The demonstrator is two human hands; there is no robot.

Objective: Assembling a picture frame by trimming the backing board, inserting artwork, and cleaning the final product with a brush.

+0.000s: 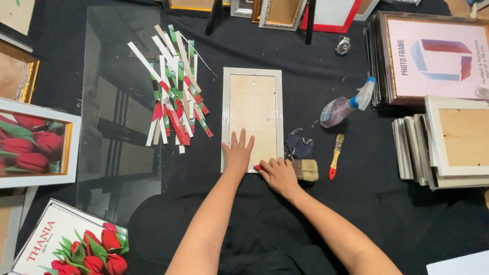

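From above, a pale picture frame (252, 118) lies face down on the black-draped worktop (305, 224). The left hand (238, 150) rests flat and open on its brown backing board. The right hand (278, 175) curls closed around a small red tool (257, 167) at the frame's lower right corner. A wide brush (305, 170) lies just beside it.

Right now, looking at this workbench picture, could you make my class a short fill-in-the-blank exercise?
1. The left hand lies flat on the back of a picture ____.
2. The spray bottle lies to the ____ of the frame.
3. The small paintbrush has a ____ tip on its handle.
4. The right hand holds a small ____ tool at the frame's lower edge.

Missing words: frame; right; red; red
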